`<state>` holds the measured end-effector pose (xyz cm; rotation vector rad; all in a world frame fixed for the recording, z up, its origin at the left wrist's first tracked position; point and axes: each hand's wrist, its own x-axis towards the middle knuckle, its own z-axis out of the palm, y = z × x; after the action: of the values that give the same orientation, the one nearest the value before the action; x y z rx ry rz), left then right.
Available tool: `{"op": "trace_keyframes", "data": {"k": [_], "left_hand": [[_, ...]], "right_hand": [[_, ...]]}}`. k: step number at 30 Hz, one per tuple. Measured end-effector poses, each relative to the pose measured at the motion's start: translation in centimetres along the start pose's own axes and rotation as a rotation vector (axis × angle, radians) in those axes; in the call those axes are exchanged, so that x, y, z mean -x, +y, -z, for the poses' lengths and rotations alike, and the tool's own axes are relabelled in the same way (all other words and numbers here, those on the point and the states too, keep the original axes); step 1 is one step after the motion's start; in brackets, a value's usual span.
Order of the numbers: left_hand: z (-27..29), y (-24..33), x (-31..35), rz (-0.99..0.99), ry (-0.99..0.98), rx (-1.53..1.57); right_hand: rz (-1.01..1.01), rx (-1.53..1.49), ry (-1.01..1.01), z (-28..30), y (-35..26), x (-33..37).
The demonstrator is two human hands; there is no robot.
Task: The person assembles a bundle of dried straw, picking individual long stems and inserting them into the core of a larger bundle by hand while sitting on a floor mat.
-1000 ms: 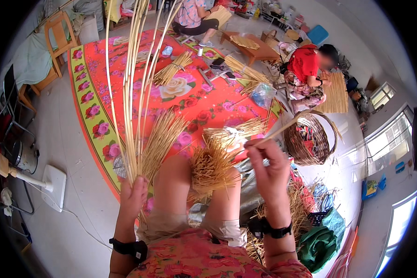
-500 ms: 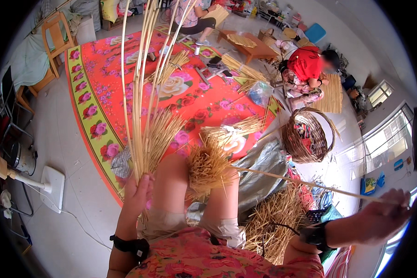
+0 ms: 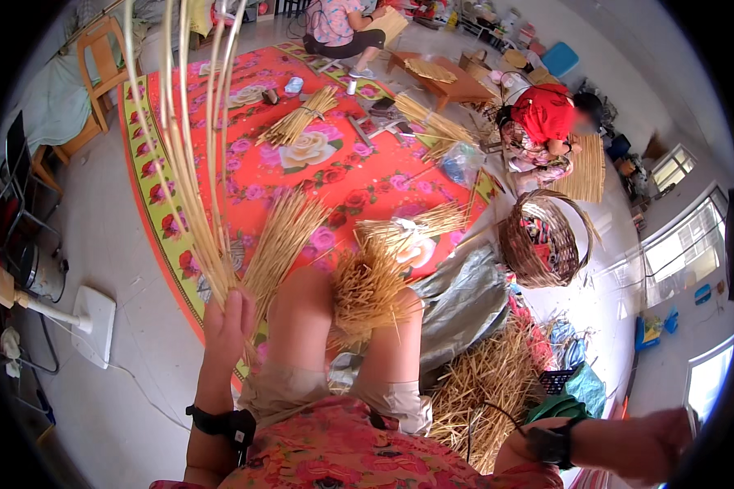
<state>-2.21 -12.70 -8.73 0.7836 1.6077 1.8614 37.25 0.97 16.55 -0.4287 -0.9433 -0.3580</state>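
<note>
My left hand (image 3: 230, 318) is closed around the lower ends of several long pale straw stalks (image 3: 189, 212), which fan upward and lean left. My right hand (image 3: 665, 444) is at the far right edge, near the rim, and its fingers are smeared, so I cannot tell whether anything is in them. Between my knees a bundle of golden straw (image 3: 367, 297) stands with its cut ends toward me. Beside my left knee a loose sheaf of straw (image 3: 284, 240) lies on the red floral mat (image 3: 351, 175).
A heap of straw scraps (image 3: 485, 391) lies right of my legs, beside a grey-green sheet (image 3: 461, 297). A wicker basket (image 3: 538, 244) stands farther right. Two people sit beyond, one in red (image 3: 542, 114) with a woven straw panel. Chairs (image 3: 98, 69) line the left side.
My left hand has tilted its stalks to the left. My right hand has dropped lower at the right edge, and the single stalk stretched toward it no longer shows.
</note>
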Motion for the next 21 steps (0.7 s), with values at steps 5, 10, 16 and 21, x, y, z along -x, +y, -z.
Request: {"op": "trace_keyframes", "data": {"k": [5,10,16,21], "left_hand": [[-1.8,2.3,-0.9,-0.345,0.080,-0.111],[-0.5,2.8,0.0,-0.315,0.039,-0.308],[-0.5,1.2,0.8,-0.100,-0.078,-0.301],[0.2,0.5,1.3,0.015,-0.150,-0.341]], "right_hand": [[-0.008,0.218,-0.462,-2.6,-2.9,8.6],[-0.809,-0.569,-0.540,-7.0,-6.1,13.5],[-0.953,-0.694,-0.627,-10.0,-3.2,15.8],[-1.115,-0.609,-0.775,-11.6,-1.2,16.7]]}}
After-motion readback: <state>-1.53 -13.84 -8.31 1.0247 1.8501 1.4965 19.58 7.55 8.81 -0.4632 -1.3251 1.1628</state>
